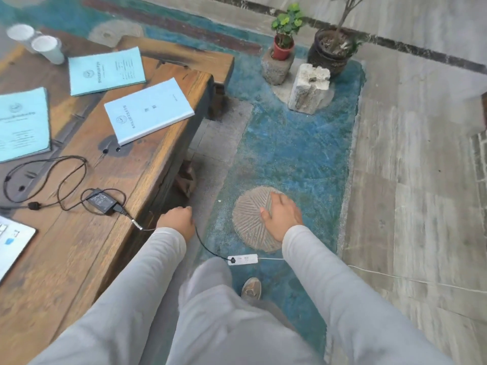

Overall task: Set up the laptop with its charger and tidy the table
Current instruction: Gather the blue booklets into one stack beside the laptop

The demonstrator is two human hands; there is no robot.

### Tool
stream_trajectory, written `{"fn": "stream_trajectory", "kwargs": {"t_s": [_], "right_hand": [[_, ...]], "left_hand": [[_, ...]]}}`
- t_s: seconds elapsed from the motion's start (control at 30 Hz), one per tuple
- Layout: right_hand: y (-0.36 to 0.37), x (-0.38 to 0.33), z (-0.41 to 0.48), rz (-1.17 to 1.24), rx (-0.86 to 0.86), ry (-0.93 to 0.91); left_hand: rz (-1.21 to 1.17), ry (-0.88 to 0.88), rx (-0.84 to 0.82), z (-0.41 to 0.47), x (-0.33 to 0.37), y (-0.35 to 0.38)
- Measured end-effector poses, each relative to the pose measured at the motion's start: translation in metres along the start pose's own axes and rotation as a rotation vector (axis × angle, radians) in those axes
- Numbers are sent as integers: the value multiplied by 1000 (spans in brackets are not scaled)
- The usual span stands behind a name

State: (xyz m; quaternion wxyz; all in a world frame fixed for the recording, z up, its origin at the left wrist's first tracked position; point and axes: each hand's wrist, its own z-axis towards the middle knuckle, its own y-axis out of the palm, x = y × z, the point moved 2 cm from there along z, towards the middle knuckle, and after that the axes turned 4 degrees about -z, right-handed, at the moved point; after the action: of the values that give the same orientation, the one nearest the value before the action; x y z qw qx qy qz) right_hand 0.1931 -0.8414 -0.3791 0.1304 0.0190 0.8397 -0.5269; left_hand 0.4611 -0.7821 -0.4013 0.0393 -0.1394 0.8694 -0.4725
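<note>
Your grey sleeves fill the bottom of the frame. Your left hand [178, 222] is curled closed around the black power cable [208, 248] at the table [79, 246] edge; the cable runs down to the white power strip [242, 259] on the blue rug [290, 154]. Your right hand [283, 217] hangs with fingers spread, holding nothing. At left centre the charger brick [101, 201] lies on the table, and the laptop [13, 241] shows at the left edge.

both arms reach forward and down in pale grey sleeves. the left hand [177, 222] is curled into a loose fist, knuckles up. the right hand [282, 216] is spread flat, palm down, fingers apart.
</note>
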Motion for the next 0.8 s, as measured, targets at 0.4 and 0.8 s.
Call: {"fn": "stream_trajectory", "kwargs": {"t_s": [0.4, 0.8], "right_hand": [[-54, -3, 23, -200, 331, -200], [-106, -42, 123, -331, 420, -320]], "left_hand": [[-107, 33, 511, -6, 62, -47], [-101, -161, 628, 64, 23, -96]]}}
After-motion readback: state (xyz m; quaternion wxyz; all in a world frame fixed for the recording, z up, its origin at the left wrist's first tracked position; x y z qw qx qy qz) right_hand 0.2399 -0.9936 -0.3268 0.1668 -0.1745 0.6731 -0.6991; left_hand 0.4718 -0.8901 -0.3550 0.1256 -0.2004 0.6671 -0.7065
